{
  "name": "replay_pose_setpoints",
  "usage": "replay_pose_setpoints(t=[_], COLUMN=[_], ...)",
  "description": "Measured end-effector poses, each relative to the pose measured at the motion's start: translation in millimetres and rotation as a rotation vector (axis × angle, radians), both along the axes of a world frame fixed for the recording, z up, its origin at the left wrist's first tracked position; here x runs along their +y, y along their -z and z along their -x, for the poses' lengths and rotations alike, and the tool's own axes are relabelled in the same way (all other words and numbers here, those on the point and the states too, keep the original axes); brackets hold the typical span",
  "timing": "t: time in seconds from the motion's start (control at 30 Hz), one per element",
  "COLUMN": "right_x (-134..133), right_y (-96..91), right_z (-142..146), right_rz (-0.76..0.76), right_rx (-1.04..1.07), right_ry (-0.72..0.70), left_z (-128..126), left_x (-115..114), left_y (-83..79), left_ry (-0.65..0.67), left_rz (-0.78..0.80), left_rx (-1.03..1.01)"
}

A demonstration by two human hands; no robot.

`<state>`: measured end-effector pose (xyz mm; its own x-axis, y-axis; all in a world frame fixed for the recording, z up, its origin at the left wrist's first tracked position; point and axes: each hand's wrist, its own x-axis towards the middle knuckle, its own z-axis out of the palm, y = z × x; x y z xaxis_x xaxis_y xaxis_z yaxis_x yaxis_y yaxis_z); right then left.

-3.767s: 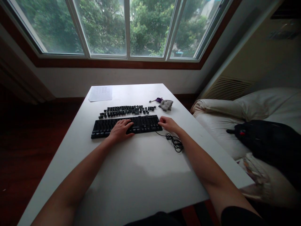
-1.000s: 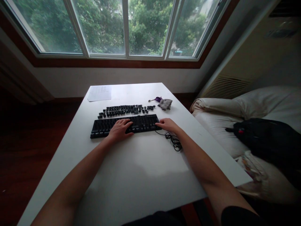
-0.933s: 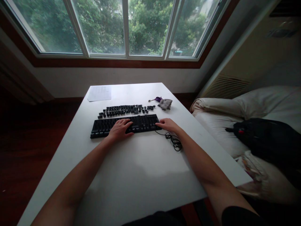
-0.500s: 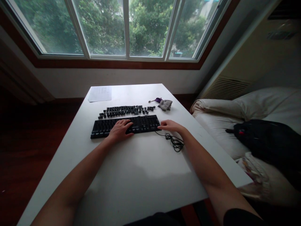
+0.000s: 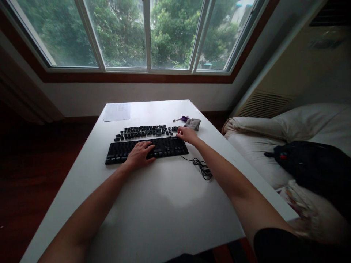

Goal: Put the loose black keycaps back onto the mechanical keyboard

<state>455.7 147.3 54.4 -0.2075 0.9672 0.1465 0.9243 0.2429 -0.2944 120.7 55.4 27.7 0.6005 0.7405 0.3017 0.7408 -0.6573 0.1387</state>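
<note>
A black keyboard (image 5: 164, 147) lies across the white table. My left hand (image 5: 140, 155) rests on its middle, fingers stretched out over the keys. Behind the keyboard, loose black keycaps (image 5: 134, 135) stand in rough rows. My right hand (image 5: 188, 134) is at the keyboard's far right corner, close to the right end of the keycaps. Its fingers are curled together, and whatever is between them is too small to make out. The keyboard's bundled cable (image 5: 203, 168) lies beside my right forearm.
Behind my right hand lie a grey cloth (image 5: 193, 124) and a purple-handled tool (image 5: 184, 119). Sheets of paper (image 5: 117, 111) lie at the table's far left corner. To the right, a black bag (image 5: 312, 164) rests on a pale padded seat (image 5: 246, 140).
My right hand has moved away from me and slightly left, from the keyboard's right end to its far corner by the keycaps. My left hand stays on the keyboard.
</note>
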Motion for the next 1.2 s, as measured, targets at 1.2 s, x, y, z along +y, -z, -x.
replay_pose_setpoints(t=[1.2], right_x=[-42], right_y=[-31.7], right_z=[-21], right_rz=[0.003], right_rx=[-0.366], right_ry=[-0.502], left_z=[1], left_x=[1], left_y=[3.9], left_ry=[0.000], left_rz=[-0.007], left_rx=[0.002])
